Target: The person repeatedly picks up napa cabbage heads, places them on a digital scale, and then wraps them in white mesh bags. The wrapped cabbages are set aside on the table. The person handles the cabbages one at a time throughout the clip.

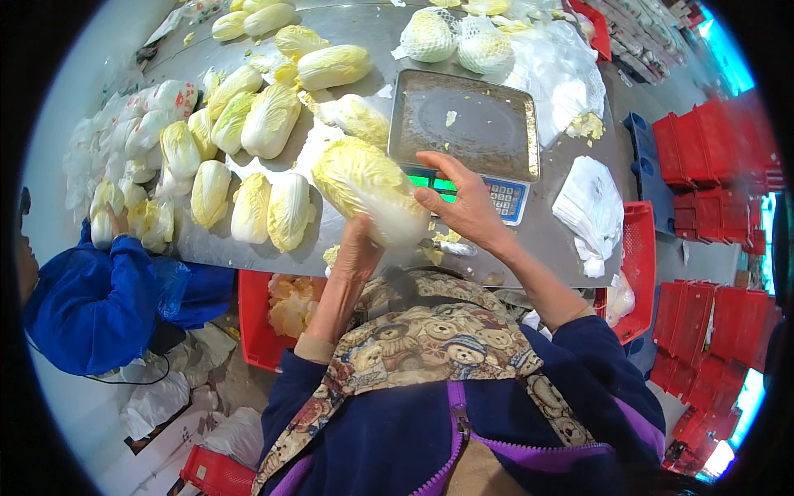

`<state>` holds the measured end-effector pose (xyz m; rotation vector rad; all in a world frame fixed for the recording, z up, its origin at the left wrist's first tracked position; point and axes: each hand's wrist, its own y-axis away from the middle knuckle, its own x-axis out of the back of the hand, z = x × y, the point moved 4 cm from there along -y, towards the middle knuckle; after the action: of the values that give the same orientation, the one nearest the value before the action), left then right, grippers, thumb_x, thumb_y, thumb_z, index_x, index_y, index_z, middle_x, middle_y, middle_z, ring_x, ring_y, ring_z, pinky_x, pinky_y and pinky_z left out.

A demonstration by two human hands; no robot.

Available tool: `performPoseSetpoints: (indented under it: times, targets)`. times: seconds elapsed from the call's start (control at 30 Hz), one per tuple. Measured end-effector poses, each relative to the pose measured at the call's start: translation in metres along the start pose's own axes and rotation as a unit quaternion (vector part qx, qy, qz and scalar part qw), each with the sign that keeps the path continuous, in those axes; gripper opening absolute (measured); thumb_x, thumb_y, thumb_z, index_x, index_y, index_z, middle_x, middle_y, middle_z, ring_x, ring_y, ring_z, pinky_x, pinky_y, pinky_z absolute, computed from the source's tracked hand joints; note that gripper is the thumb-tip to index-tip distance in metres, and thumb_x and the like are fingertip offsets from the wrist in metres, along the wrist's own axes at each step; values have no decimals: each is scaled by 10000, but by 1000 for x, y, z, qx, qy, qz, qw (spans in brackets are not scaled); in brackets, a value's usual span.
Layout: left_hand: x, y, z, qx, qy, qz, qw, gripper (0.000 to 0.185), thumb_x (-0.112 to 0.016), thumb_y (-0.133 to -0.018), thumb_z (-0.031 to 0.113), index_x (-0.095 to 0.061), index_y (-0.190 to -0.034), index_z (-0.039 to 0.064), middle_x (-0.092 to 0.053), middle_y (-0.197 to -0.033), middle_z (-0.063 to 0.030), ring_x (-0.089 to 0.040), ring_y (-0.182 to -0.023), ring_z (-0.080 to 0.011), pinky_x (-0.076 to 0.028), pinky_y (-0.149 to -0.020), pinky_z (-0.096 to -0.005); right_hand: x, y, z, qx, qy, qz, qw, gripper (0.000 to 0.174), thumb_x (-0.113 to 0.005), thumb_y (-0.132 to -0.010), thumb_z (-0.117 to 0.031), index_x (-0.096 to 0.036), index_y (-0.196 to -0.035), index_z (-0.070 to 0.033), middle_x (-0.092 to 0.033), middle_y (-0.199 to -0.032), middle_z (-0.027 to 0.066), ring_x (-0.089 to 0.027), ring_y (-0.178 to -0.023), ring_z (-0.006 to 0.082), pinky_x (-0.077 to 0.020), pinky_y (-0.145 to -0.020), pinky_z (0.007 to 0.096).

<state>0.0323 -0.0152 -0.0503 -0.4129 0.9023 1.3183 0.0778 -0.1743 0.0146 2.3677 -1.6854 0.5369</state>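
My left hand (360, 245) supports a napa cabbage (372, 189) from below, near its white stem end. The cabbage is tilted above the table's front part, its yellow leafy end pointing up and left. My right hand (462, 198) is at the stem end with thumb and fingers apart; whether the thumb tip touches the cabbage I cannot tell. Behind that hand stands a scale (465, 124) with a metal pan, a green lit display and a blue keypad, partly hidden by my fingers. Leaf scraps lie on the pan.
More napa cabbages (270, 121) lie on the metal table (543, 245) to the left. Bagged cabbages (146, 133) are beyond them, near a co-worker in blue (93, 304). Netted cabbages (428, 37) sit behind the scale. White plastic bags (589, 208) lie right; red crates (254, 322) stand below.
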Motion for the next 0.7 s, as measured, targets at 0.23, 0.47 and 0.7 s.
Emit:
performPoseSetpoints:
  times: [0.23,0.47,0.7]
  targets:
    - [1,9,24,-143,-122,95,978,806,-839,-653,366,-430,-1259,27,-543,-1181,-65,-531,-1074,-171,-432,-913,-325,-21,5,-29,81,-24,21,996,552,-746,-749,-208,-528,-1196,33,-551,-1193,171,-555,-1070,224,-444,-909,326]
    - [11,14,23,-134,-112,111,978,797,-817,-674,416,-437,-1247,12,-545,-1165,-68,-540,-1044,-164,-444,-885,-312,-37,-1,-36,49,46,59,996,458,-802,-644,-182,-556,-975,16,-582,-933,143,-580,-849,238,-457,-741,325]
    - [19,17,6,-32,-88,52,994,991,-670,-648,651,-327,-1340,29,-481,-1273,-78,-497,-1154,-204,-448,-945,-348,-44,1,-39,-3,22,25,999,439,-790,-645,-232,-553,-914,21,-547,-725,124,-530,-633,223,-441,-602,327]
